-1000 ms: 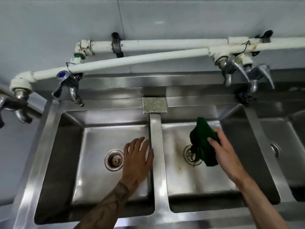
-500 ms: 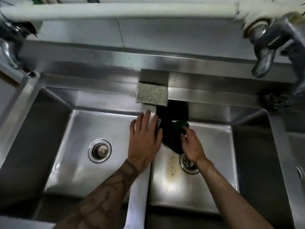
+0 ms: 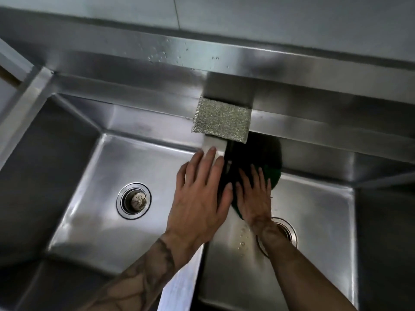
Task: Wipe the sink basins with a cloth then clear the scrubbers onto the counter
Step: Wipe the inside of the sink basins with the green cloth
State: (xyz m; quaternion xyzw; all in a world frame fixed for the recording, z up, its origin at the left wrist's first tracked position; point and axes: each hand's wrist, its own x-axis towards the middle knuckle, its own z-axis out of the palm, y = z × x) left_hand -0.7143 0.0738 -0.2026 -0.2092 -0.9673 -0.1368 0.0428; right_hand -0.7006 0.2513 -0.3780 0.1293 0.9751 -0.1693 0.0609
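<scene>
The person is bent low over a steel double sink, both arms reaching in. The right hand (image 3: 254, 196) is spread flat, fingers splayed, pressing a dark green cloth (image 3: 272, 173) against the far left corner of the right basin (image 3: 314, 209), hard up against the divider (image 3: 214, 145) between the two bowls; it pins the cloth under the palm rather than gripping it. The left hand (image 3: 202, 194) is open too, holding nothing, lying palm-down over the divider with its fingertips on the ridge and its heel hanging over the left basin (image 3: 94, 187), which looks like bracing. I'd judge the wiping to be under way in the right bowl, with the left one not visibly being worked. The thing that matters for what comes later is the silvery mesh scrubber (image 3: 221, 120): it sits on the back ledge (image 3: 134, 95) right where the divider meets it, straight ahead of both hands, its long side running left to right along the ledge and its near edge overhanging the right bowl just above the cloth. The left fingertips are the nearer of the two, a short reach up the ridge; the right would have to let go of the cloth first. Water beads the splashback (image 3: 161, 55).
</scene>
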